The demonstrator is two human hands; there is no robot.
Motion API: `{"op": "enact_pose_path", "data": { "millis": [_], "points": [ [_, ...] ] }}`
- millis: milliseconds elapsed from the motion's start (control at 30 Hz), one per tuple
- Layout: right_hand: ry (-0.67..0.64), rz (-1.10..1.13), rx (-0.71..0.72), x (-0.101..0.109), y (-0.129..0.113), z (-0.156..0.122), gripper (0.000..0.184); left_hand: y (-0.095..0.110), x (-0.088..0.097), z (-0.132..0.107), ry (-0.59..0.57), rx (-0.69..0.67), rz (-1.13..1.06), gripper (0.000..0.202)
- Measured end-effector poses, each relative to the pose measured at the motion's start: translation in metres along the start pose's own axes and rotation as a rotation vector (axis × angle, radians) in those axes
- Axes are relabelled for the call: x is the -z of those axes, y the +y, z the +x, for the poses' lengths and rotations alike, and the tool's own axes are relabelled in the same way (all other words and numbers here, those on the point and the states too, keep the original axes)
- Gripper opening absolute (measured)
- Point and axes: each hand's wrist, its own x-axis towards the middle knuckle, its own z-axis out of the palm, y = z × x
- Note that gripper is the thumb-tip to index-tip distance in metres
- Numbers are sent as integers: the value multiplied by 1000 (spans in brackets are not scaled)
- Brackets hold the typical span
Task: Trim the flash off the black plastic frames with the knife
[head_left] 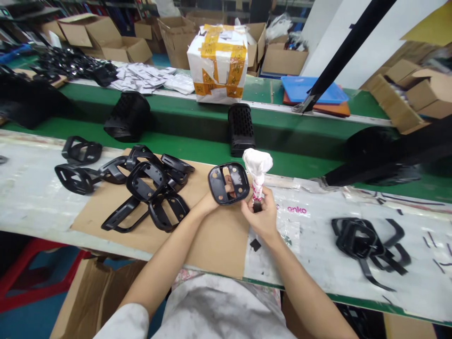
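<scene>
My left hand (213, 199) is closed on a black plastic bracket (219, 182) with a rounded square plate, slots and round holes. Its fingers show through the slot, behind the plate. Just right of it, my right hand (264, 215) grips an upright object wrapped in white cloth or plastic (258, 162); the wrap has pink print and a dark piece shows at the bottom. What lies under the wrap is hidden. Several similar black brackets (145, 181) lie piled to the left on a cardboard sheet (215, 245). Below my right hand is a small black square (255, 245).
Black strap-like parts (367, 240) lie at the right. Beyond the bench, on a green conveyor (197, 136), stand black perforated housings (241, 129). A white taped box (218, 63), a blue tray (314, 89) and a dark slanted post (346, 54) are farther back.
</scene>
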Motion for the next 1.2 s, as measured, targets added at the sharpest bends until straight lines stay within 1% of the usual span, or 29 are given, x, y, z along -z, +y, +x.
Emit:
{"op": "enact_pose_path", "data": {
  "millis": [67, 133, 167, 200, 300, 433, 500, 533, 567, 667, 700, 767, 800, 833, 900, 967, 1100, 1200],
  "points": [
    [-17, -49, 36, -1, 0, -2, 33, -3, -1, 1, 4, 132, -158, 34],
    [-68, -108, 52, -1, 0, -2, 22, -4, -1, 2, 6, 280, -345, 32],
    [-99, -133, 54, 0, -1, -1, 18, -3, -2, 2, 9, 329, -411, 31],
    [-129, -152, 51, 0, -2, 0, 14, -2, -2, 2, 11, 351, -448, 31],
    [-166, -183, 40, 1, -3, 2, 8, 3, -1, 2, 11, 341, -490, 37],
    [-113, -136, -9, 5, -3, 6, 22, 4, 4, 2, -39, 262, -486, 59],
    [-101, -10, -83, 7, -5, 8, 24, 2, 9, 1, -4, 182, -387, 66],
    [-108, 87, -141, 9, -7, 10, 26, 0, 11, 0, 39, 120, -295, 64],
    [-119, 197, -210, 11, -8, 12, 29, -2, 13, -1, 89, 49, -179, 56],
    [-128, 477, -420, 19, -12, 20, 39, -7, 16, -3, 217, -157, 204, 19],
    [-123, 524, -474, 22, -12, 24, 42, -8, 16, -3, 225, -203, 311, 17],
    [-131, 572, -552, 29, -11, 32, 45, -8, 13, -4, 181, -268, 477, 35],
    [-146, 590, -579, 31, -10, 36, 46, -8, 10, -4, 139, -290, 545, 40],
    [-162, 609, -596, 34, -10, 39, 48, -8, 8, -4, 97, -305, 608, 40],
    [-185, 645, -610, 36, -8, 42, 50, -8, 4, -5, 46, -315, 711, 32],
    [-187, 664, -609, 35, -7, 42, 51, -10, 1, -6, 41, -310, 777, 27],
    [-204, 655, -611, 29, -9, 37, 55, -15, -3, -6, 59, -316, 830, 18],
    [-196, 627, -597, 24, -11, 34, 58, -16, -9, -5, 92, -296, 898, 16]
  ]
}}
